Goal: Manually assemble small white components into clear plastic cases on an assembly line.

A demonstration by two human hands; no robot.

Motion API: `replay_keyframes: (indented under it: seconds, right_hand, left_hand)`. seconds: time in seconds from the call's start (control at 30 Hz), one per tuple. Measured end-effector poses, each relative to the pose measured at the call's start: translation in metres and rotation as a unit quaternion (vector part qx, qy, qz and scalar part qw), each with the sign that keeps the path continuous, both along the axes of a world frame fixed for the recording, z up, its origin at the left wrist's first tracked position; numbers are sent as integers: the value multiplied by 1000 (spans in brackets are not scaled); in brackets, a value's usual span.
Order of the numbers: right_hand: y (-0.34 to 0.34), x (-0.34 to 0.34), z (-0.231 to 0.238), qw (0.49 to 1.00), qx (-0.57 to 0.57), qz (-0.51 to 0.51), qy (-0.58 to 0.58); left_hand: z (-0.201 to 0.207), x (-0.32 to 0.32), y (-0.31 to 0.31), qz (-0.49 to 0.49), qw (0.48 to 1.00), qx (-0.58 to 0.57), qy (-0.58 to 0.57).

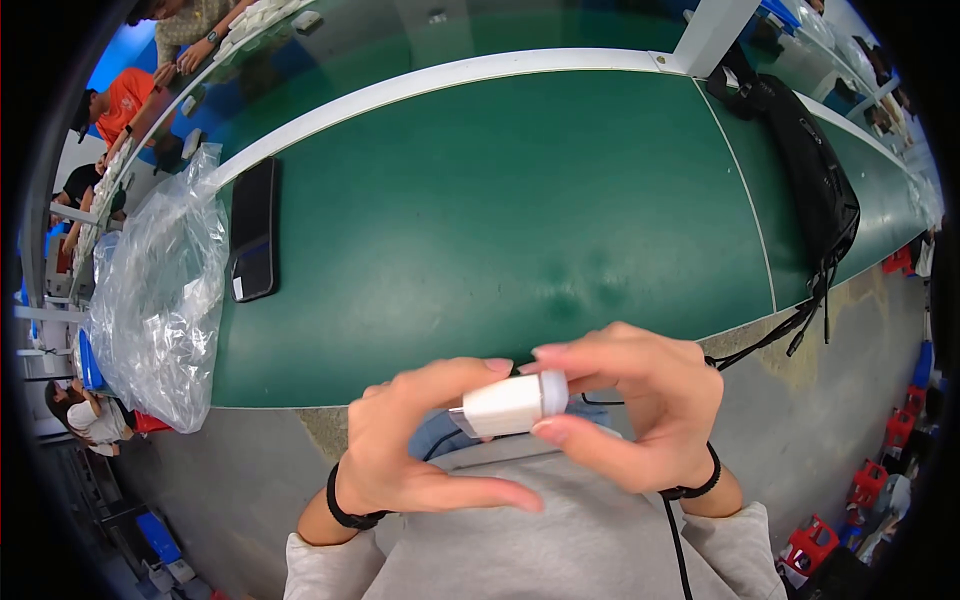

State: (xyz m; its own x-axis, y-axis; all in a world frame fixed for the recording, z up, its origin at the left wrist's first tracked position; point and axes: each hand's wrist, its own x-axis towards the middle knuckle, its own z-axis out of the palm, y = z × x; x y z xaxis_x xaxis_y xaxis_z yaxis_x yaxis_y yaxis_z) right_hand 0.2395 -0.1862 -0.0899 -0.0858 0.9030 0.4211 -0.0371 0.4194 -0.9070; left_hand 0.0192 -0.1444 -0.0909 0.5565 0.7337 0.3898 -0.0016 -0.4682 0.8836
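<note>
A small white plug-in device (503, 407) has a frosted round cap on its right end and what look like flat metal prongs on its left. My right hand (645, 405) pinches it by the capped end between thumb and fingers. Around the prong end curves my left hand (415, 435), its thumb stretched well away from the device. The left index fingertip is at the device's upper edge; whether it touches, I cannot tell. The device is held above my lap, just off the near edge of the green table (470, 220).
A black phone (256, 230) lies on the table's left, beside a crumpled clear plastic bag (165, 290). At the right lies a black pouch (810, 165) with cables hanging over the edge. A white rail (450, 75) crosses the far side; other people sit beyond at the left.
</note>
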Motion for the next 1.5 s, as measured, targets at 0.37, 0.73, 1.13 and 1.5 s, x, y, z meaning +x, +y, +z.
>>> replay_keyframes:
  seconds: [0.37, 0.73, 1.13, 1.5]
  right_hand:
    - [5, 1, -4, 998, -36, -20, 39]
    - [12, 5, -7, 1000, 3, 19, 9]
    - [6, 10, 1, 993, -112, 24, 13]
    - [11, 9, -5, 999, -39, -8, -34]
  left_hand:
    - [-1, 7, 9, 82, 961, 250, 90]
    - [-3, 8, 10, 68, 973, 203, 91]
    - [-1, 12, 19, 73, 964, 233, 101]
    - [-6, 17, 17, 86, 996, 38, -1]
